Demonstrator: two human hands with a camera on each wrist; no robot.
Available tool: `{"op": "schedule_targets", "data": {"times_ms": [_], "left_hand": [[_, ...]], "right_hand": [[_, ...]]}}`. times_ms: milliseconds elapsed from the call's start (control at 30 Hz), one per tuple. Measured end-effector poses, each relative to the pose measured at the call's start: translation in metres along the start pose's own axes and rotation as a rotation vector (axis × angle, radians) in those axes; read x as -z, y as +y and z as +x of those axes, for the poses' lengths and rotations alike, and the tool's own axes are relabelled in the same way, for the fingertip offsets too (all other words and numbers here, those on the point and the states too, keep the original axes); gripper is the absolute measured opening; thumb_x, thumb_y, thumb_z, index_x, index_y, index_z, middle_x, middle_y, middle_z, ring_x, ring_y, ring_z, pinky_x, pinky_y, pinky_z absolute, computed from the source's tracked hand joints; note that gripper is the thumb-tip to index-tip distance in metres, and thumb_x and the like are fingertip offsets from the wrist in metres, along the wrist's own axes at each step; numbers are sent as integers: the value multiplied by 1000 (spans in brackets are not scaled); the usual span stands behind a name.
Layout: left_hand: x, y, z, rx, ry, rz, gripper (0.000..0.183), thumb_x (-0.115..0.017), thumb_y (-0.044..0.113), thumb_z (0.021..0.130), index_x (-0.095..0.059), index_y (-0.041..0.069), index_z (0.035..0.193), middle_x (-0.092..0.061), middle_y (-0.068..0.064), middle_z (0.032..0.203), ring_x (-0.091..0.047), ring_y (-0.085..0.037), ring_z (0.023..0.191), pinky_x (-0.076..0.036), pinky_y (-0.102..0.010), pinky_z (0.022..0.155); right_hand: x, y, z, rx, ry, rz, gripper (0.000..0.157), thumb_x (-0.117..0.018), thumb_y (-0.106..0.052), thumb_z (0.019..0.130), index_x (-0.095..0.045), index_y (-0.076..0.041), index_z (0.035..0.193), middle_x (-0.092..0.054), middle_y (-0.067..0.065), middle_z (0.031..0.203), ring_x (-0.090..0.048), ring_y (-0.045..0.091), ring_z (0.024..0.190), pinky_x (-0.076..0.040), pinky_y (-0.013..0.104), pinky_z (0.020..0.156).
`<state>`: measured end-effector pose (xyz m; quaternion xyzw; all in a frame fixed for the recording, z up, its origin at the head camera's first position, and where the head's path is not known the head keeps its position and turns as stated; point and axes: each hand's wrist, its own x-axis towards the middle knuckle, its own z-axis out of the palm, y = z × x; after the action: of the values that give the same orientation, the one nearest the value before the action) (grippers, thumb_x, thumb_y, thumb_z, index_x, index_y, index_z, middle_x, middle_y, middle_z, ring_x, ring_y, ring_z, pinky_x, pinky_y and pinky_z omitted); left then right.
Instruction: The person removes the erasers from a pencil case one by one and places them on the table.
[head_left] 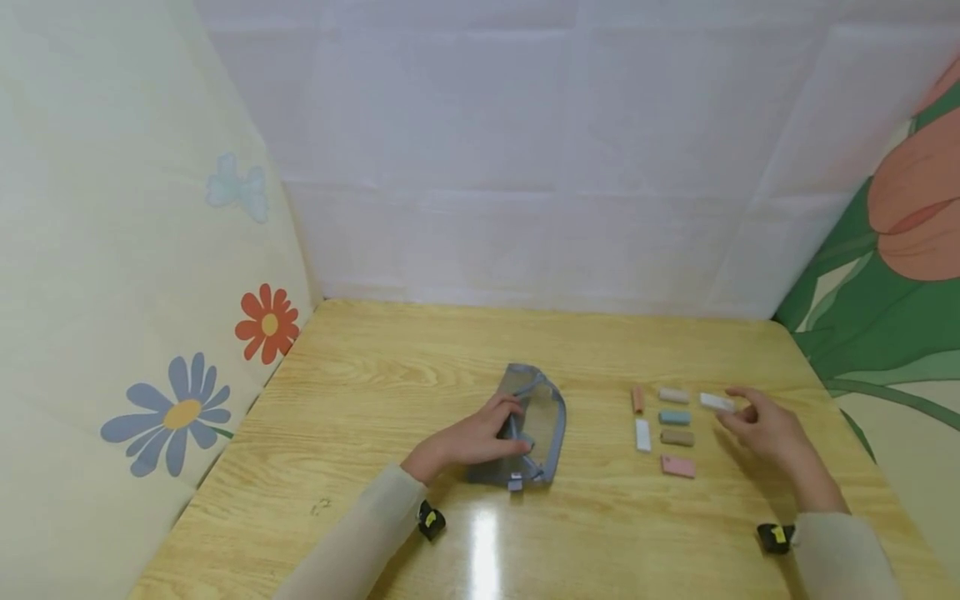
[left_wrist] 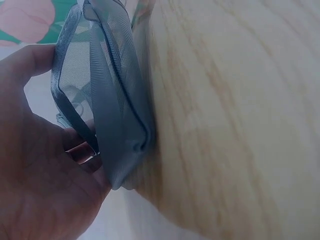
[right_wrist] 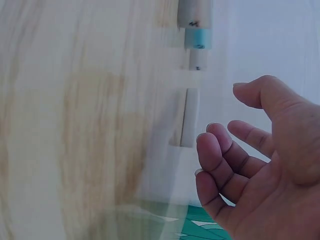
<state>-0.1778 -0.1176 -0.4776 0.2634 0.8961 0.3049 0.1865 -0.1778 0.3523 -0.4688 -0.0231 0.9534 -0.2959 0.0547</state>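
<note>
My left hand (head_left: 480, 433) holds a grey-blue mesh pouch (head_left: 557, 433) that lies on the table. In the left wrist view, the thumb is at one trimmed edge of the pouch (left_wrist: 120, 120) and the other fingers curl at its lower edge, partly hidden. My right hand (head_left: 772, 429) hovers beside a white eraser-like block (head_left: 716, 402), fingers loosely bent. The right wrist view shows a gap between the fingertips (right_wrist: 209, 150) and the white block (right_wrist: 190, 117), with nothing held.
Left of the white block lie several similar small blocks: orange (head_left: 638, 399), white (head_left: 642, 436), beige (head_left: 673, 395), blue (head_left: 674, 417), brown (head_left: 677, 437) and pink (head_left: 678, 466). The wood-grain table (head_left: 360, 375) meets a white sheet (head_left: 525, 167) behind and flower-patterned cloths at both sides.
</note>
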Motion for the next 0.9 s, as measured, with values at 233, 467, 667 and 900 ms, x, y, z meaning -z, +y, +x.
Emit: {"op": "schedule_targets", "data": {"times_ms": [233,467,667,900], "left_hand": [[0,0,0,0,-3,-3,73,-58,57,93,-44,7,145,-27,-11,160,-35,-30,145,-36,-44,117],[1,2,-1,-11,-3,-10,73,-58,56,94,-44,6,146,-28,-12,159,-35,-30,145,-36,-44,116],[1,3,-1,-13,-4,-6,72,-58,55,95,-44,5,145,-28,-12,159,-35,-30,145,-36,-44,116],[-1,2,-1,-16,2,25,75,-57,56,94,-43,5,148,-25,-12,163,-30,-32,148,-34,-45,118]], "right_hand": [[1,-9,-3,41,22,-14,59,-61,-32,101,-44,8,141,-70,18,97,-63,19,77,-49,32,65],[-1,-17,-7,57,39,-32,57,-62,-31,100,-46,7,140,-69,17,97,-63,26,84,-48,35,68],[-4,-23,-8,73,46,-42,57,-62,-32,101,-47,7,140,-68,16,97,-64,30,87,-50,41,72],[-6,-29,-7,109,66,-48,56,-64,-30,100,-49,7,138,-68,14,94,-64,27,84,-50,40,71]]}}
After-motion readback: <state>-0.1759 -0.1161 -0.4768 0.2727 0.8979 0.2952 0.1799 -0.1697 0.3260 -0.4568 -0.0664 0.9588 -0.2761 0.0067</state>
